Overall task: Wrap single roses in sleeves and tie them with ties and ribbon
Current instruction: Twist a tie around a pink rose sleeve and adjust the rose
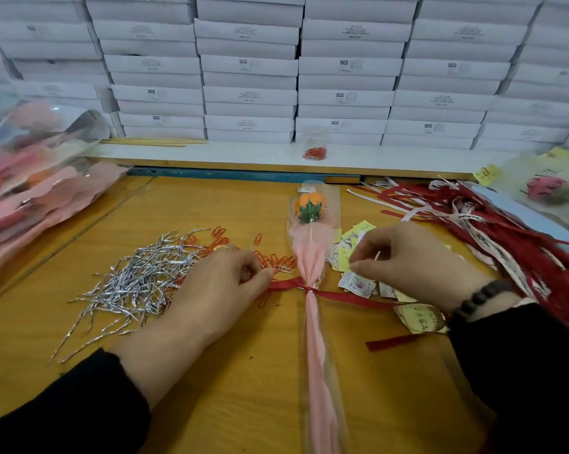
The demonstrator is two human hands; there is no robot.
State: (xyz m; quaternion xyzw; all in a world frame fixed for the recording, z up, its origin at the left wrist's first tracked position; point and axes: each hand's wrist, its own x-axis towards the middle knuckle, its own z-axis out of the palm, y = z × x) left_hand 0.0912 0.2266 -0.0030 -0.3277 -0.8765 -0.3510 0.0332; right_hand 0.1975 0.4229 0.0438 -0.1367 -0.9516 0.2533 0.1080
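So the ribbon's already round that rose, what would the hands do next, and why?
Probably fix a tag on. The red ribbon is already tied round the sleeved rose. The left hand is at the paper clips, and the right hand seems to pinch something small over the paper tags; I can't make out what.

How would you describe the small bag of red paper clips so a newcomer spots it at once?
Look at the wall of stacked white boxes and the pale ledge at its foot. On that ledge, just right of centre, stands a small clear bag holding red paper clips. It alone is bagged; the other clips lie loose on the table.
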